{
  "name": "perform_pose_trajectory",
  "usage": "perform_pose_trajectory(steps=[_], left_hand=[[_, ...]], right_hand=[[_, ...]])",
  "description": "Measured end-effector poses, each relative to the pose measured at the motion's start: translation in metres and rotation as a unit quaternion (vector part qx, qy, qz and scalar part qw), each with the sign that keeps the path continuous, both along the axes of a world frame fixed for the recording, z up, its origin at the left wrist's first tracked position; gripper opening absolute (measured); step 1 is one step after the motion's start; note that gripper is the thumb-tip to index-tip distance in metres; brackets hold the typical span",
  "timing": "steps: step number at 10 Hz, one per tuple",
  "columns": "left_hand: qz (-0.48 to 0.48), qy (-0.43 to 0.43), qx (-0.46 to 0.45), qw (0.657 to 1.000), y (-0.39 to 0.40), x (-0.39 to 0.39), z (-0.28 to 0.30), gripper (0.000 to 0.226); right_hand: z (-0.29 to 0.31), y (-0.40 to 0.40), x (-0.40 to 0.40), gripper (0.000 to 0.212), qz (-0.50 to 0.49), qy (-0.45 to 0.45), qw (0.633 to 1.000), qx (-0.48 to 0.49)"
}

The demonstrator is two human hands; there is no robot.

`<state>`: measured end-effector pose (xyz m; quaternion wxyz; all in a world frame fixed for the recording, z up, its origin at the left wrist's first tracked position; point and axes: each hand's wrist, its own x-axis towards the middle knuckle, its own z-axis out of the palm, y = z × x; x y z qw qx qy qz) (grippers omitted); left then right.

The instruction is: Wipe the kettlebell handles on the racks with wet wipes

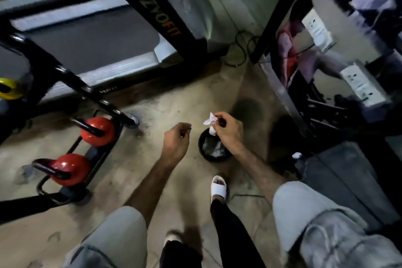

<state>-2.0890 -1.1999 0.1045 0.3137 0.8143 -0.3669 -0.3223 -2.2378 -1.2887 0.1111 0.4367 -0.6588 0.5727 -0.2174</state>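
— Pinching a crumpled wet wipe (pixel 210 123) between thumb and fingertips of my right hand (pixel 226 130), I've got it hanging over the small black bin (pixel 214 148) on the floor. My guess is this one is spent and about to be dropped in.

— And your left hand (pixel 176 139)?

— It holds nothing. The fingers are loosely curled and it hangs in the air near the right one, apart from the wipe.

— Why hold the wipe so lightly?

— It's a limp, damp scrap; a fingertip pinch is enough, and letting go would be a simple release. The bin sits just in front of my white sandal (pixel 219 189), so the drop looks short.

— Where are the kettlebells?

— Well off to my left, on the bottom tier of the black rack (pixel 65 80). Two red ones: the nearer kettlebell (pixel 72 169) and the farther kettlebell (pixel 99 129). A yellow one (pixel 8 88) shows at the left edge, higher up, mostly cut off.

— Which way do the handles point?

— Both red bells lie tipped over in the rails, black handles pointing left, away from me. The nearer handle (pixel 46 167) has its grip bar running roughly along the rack; same for the farther handle (pixel 87 127).

— What next, do you think?

— A fresh wipe, probably, though I can't spot the packet.
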Motion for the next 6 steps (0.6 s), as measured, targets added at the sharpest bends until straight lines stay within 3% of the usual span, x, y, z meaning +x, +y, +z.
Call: perform_pose_trajectory(steps=[1,4,6], left_hand=[[-0.028,0.009,0.049,0.998,-0.037,-0.012,-0.083,0.021],[-0.147,-0.007,0.122,0.982,-0.089,-0.032,-0.357,0.034],[-0.153,-0.034,0.167,0.973,-0.096,-0.035,-0.456,0.032]], right_hand=[[-0.095,-0.033,-0.010,0.006,-0.024,0.065,0.997,-0.013],[-0.397,-0.077,-0.028,0.010,-0.014,0.164,0.982,0.097],[-0.500,-0.085,-0.022,0.029,0.029,0.212,0.967,0.137]])
